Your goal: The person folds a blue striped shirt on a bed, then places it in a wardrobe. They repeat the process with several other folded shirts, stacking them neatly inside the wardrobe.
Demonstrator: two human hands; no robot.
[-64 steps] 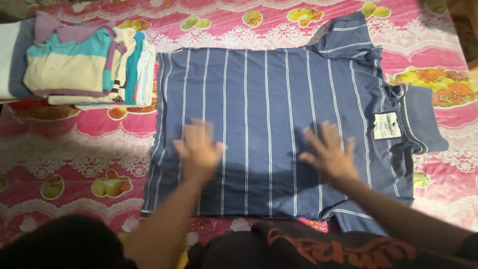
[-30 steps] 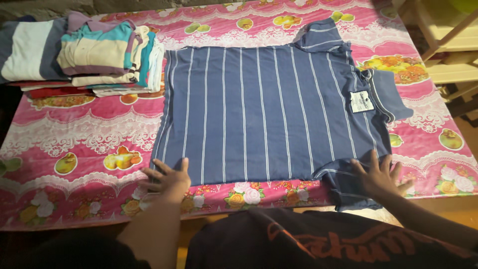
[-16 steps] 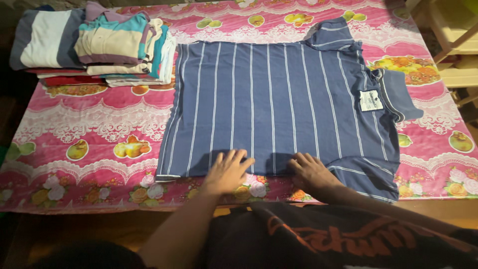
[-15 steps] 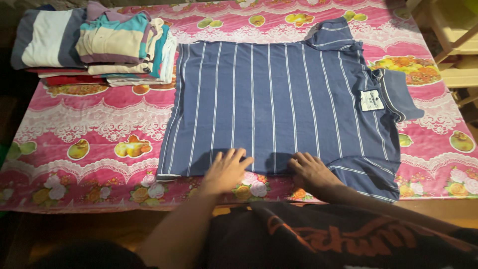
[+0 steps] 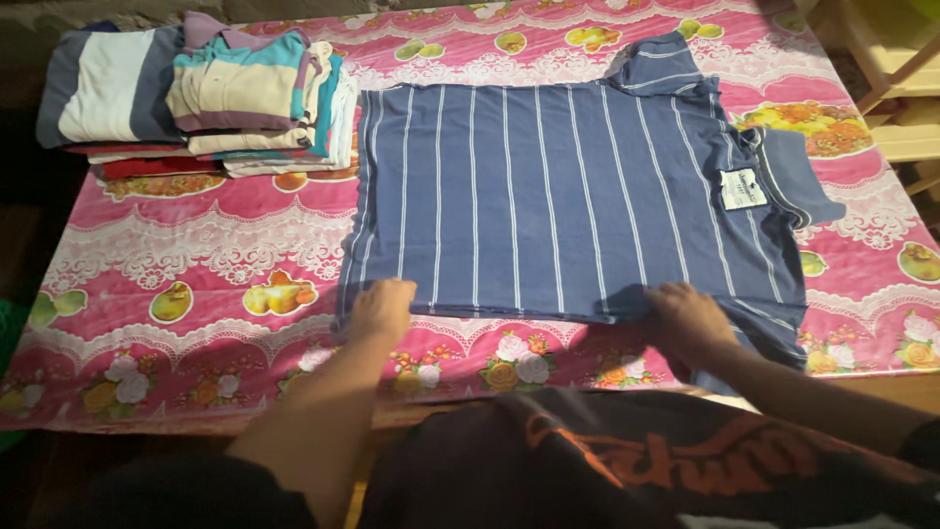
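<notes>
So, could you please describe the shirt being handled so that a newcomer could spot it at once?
On the pink floral tablecloth, right of the stack of folded clothes, lies a navy polo shirt spread flat. Both hands grip its near edge. Thin white stripes and being unfolded set it apart.

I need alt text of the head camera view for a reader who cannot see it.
Two hands, left hand and right hand, grip the near edge of a navy striped polo shirt spread flat on a pink floral tablecloth. A pile of folded shirts lies at far left.

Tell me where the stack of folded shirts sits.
In the head view, the stack of folded shirts sits at the table's far left corner on the pink tablecloth, against the striped blue shirt.
</notes>
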